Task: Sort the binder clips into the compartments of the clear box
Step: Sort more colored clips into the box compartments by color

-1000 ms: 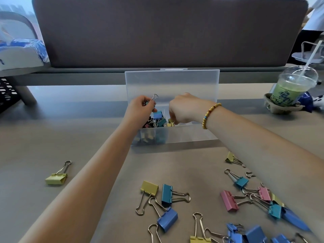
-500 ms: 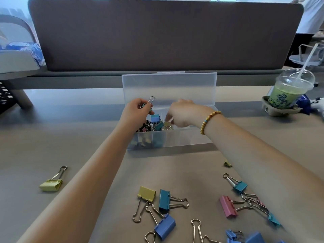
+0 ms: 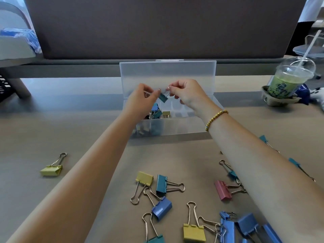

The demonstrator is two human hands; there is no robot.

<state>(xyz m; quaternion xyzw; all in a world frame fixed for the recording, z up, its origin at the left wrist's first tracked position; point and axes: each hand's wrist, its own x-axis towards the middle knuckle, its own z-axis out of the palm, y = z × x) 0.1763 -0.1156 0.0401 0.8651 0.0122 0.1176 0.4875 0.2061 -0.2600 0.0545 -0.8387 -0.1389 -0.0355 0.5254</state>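
Two hands met above the clear box (image 3: 175, 127), which stood on the table (image 3: 70, 120) with its lid (image 3: 166, 72) raised behind. The left hand (image 3: 142, 102) and the right hand (image 3: 188, 93) each pinched a small teal binder clip (image 3: 163, 97) between them, fingers curled, the right one at its wire handles. The clip hung over the box's left-middle part. Small clips (image 3: 156, 111) filled the left compartments; a small yellow clip (image 3: 166, 114) lay in the next one. Nearer on the table lay large clips well apart from the box: a yellow one (image 3: 51, 170) alone at the left, a teal one (image 3: 162, 185), a pink one (image 3: 222, 190). A green drink cup (image 3: 289, 79) stood far right.
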